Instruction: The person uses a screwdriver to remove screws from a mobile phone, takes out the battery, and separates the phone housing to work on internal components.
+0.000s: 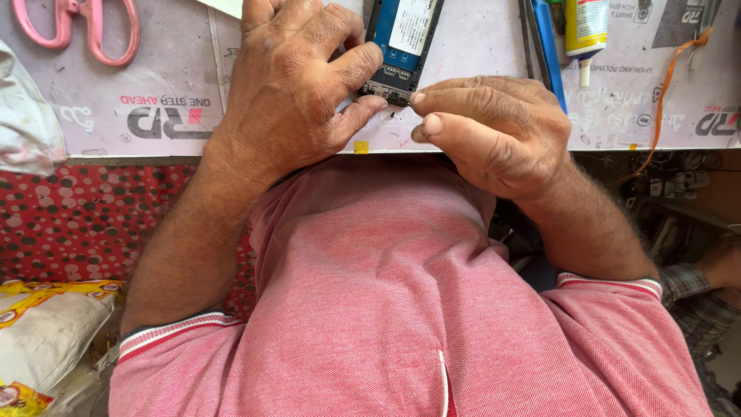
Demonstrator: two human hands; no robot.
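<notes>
Pink-handled scissors (77,27) lie at the top left of the pale printed surface (154,85). A small glue bottle (585,31) with a yellow label rests at the top right, its nozzle pointing toward the near edge, just beside a blue tool (546,46). An orange cord (670,77) runs across the surface farther right. A red dotted cloth (85,216) hangs below the surface edge, and a white sack (42,332) with yellow trim sits at the lower left.

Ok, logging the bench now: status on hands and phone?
Left hand grips opened phone. Right hand pinches at its lower edge. Scissors, glue bottle lie apart on mat.
</notes>
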